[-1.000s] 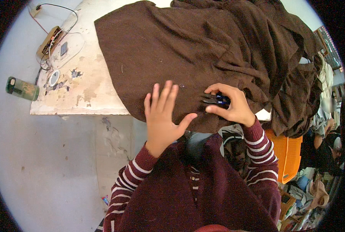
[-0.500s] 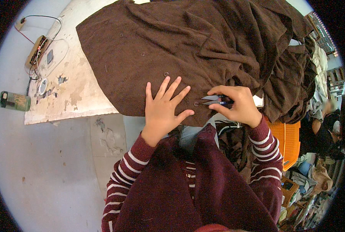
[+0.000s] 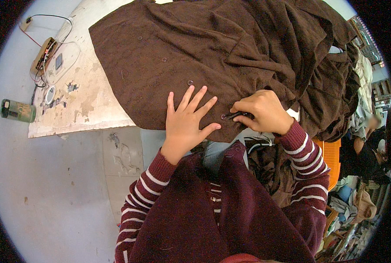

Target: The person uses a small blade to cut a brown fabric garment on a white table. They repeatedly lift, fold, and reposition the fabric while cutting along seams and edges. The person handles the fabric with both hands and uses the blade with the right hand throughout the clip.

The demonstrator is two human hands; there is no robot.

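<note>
A dark brown garment (image 3: 147, 83) with a row of small buttons is spread over the table. My left hand (image 3: 186, 120) lies flat on its near edge, fingers spread and holding nothing. A button (image 3: 190, 83) shows just beyond those fingertips. My right hand (image 3: 263, 111) is closed around small thread snips (image 3: 239, 115), mostly hidden in the fingers. The tips of the snips are at another button (image 3: 223, 117), close to the garment's near edge. Whether the blades touch a thread there is too small to tell.
The worn, pale tabletop (image 3: 90, 105) reaches out to the left. A power strip with cables (image 3: 44, 55) and a green jar (image 3: 18, 111) are at its left edge. An orange plastic crate (image 3: 332, 160) stands at right; a person (image 3: 366, 144) sits beyond.
My right hand has turned over the snips and brought their tips to the button. The blades, apart before, now look together. My left hand stays in place.
</note>
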